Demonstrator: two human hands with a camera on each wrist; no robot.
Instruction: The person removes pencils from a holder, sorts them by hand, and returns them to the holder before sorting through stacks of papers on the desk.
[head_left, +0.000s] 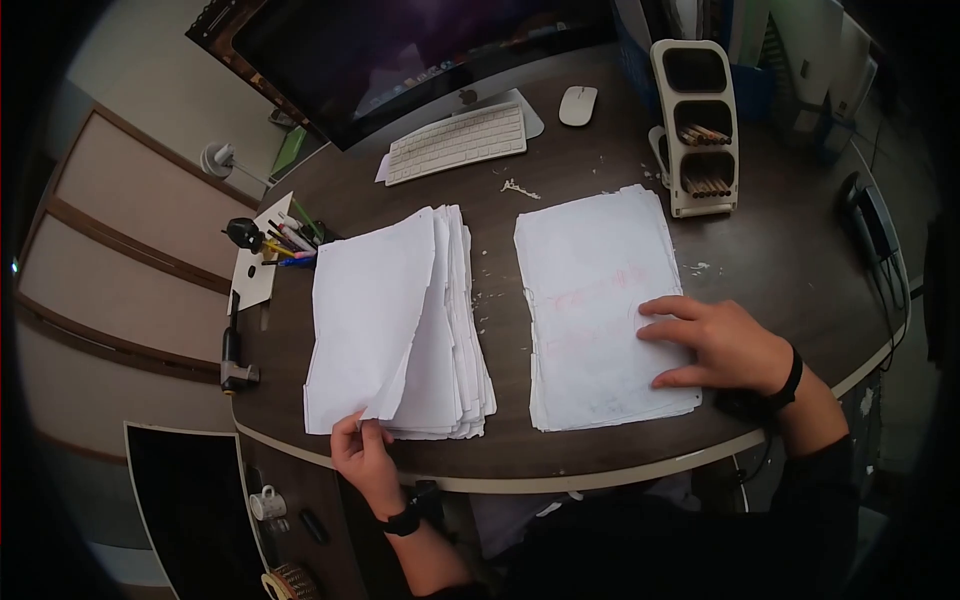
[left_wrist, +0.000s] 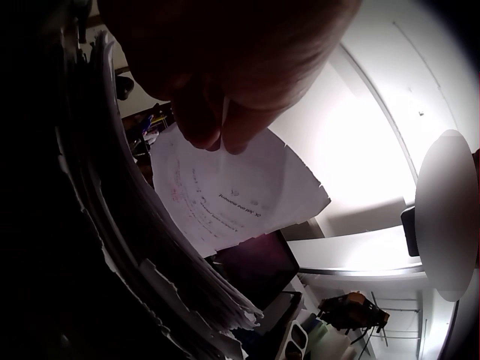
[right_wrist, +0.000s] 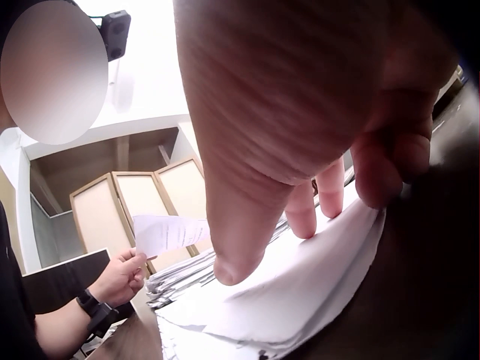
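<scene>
Two piles of white paper lie on a dark desk. At the left pile [head_left: 455, 330], the left hand [head_left: 366, 462] pinches the near edge of a top sheet [head_left: 370, 310], which is lifted and bent; print shows on its underside in the left wrist view, below the pinching fingers [left_wrist: 196, 124]. On the right pile [head_left: 590, 270], with faint reddish marks, rests the right hand [head_left: 735, 345], fingers spread and loosely bent. The right wrist view has its thumb [right_wrist: 240, 232] over the paper and the left hand [right_wrist: 120, 281] holding the sheet farther off.
A keyboard [head_left: 455, 143], mouse [head_left: 578, 105] and monitor [head_left: 400, 50] are at the back. Right of them stands a white holder [head_left: 694, 130] with pencils. Pens [head_left: 290, 235] stand left of the left pile. Paper scraps [head_left: 520, 188] and a black device [head_left: 870, 220] are also on the desk.
</scene>
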